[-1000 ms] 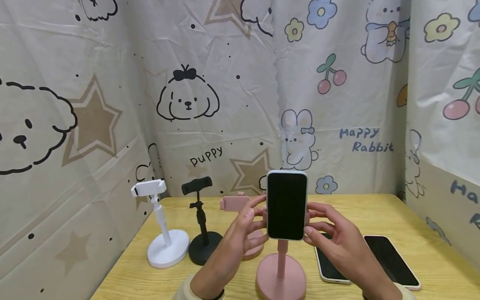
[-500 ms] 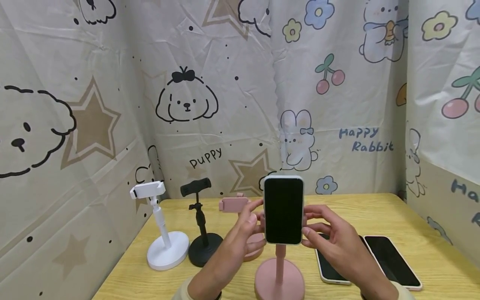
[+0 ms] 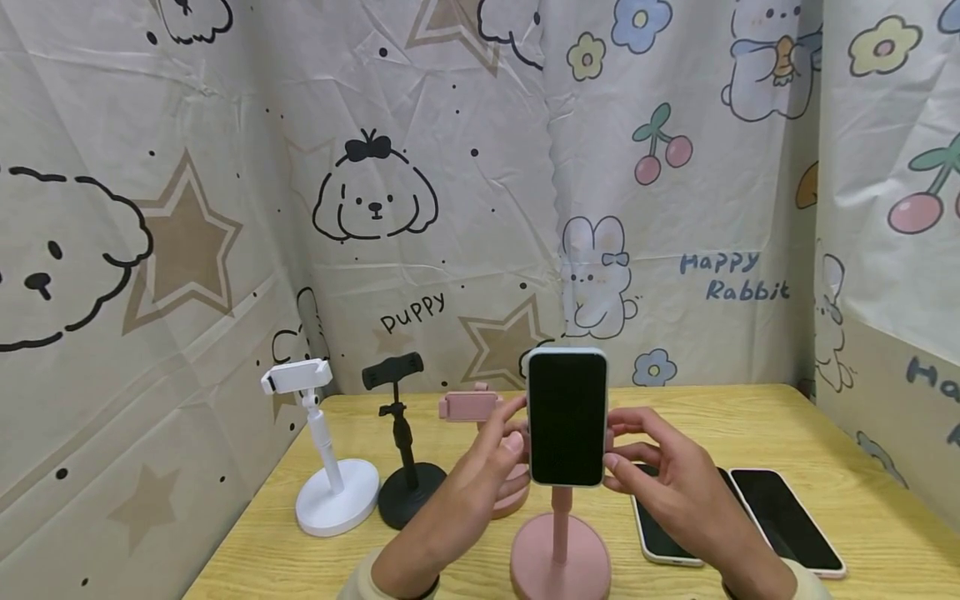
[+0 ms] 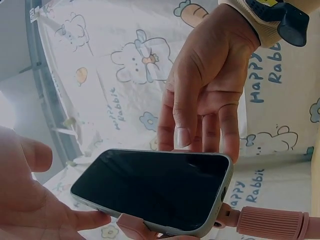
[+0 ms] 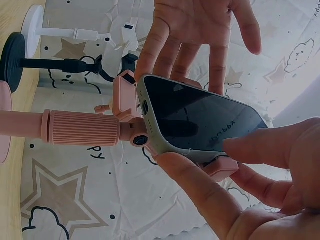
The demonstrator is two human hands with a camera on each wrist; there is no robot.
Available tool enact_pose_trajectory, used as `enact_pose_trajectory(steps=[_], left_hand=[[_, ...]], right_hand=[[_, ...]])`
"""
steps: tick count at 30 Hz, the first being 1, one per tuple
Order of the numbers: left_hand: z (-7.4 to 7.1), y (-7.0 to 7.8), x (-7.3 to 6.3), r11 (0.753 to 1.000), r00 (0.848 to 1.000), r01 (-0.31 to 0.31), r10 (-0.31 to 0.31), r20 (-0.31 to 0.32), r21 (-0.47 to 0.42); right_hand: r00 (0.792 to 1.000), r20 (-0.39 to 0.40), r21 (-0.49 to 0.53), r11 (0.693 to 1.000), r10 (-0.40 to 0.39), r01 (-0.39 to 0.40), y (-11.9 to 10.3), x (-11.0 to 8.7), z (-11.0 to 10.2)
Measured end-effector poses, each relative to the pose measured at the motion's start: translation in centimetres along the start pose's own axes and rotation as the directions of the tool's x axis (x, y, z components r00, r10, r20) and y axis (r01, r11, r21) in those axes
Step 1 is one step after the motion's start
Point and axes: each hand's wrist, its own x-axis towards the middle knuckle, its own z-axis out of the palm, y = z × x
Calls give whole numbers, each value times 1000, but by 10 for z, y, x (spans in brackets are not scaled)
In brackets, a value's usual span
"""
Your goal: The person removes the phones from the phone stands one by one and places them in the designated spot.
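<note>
A phone (image 3: 567, 417) with a dark screen stands upright in the clamp of a pink phone stand (image 3: 561, 557). At its left side, my left hand (image 3: 472, 483) touches the phone and clamp with fairly straight fingers, thumb apart. My right hand (image 3: 678, 483) is at the opposite side, fingers by the pink clamp jaw and thumb near the phone's lower edge. In the left wrist view the right thumb looks clear of the phone (image 4: 155, 187). The right wrist view shows the pink clamp (image 5: 222, 168) between the right fingers; most of the clamp's back is hidden.
Behind to the left stand a white phone stand (image 3: 336, 498), a black one (image 3: 408, 496) and a second pink one (image 3: 471, 406). Two more phones lie on the wooden table: one partly under the right hand (image 3: 660, 525), the other (image 3: 791, 521) farther right. Printed curtains surround the table.
Over the last second the phone has shifted slightly left and down and looks straighter. Both hands have followed it, staying at its sides. Little differs over the last half second.
</note>
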Motion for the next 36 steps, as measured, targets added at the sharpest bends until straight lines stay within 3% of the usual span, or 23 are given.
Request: enact_pose_trajectory(steps=[6,13,20,27,36], left_hand=[[-2,0,0,1000,1000,-6,6,-3,24],[-6,0,1,995,999,42,-40,-28,91],[-10,-5,5,961,996,-36,59,-74,274],[-17,-11,10,958,989,-50,88,-122,281],[-26,-21,19,932,965,-26,118,-236,361]], right_hand=[[1000,4,-32,999,4,-4,-1,1,0],[1000,-19,-142,990,-2,0,-2,1,0],[998,-41,-173,984,-39,31,0,2,1],[996,-59,-195,979,-74,61,5,8,3],[995,-44,-146,986,-91,83,-2,25,7]])
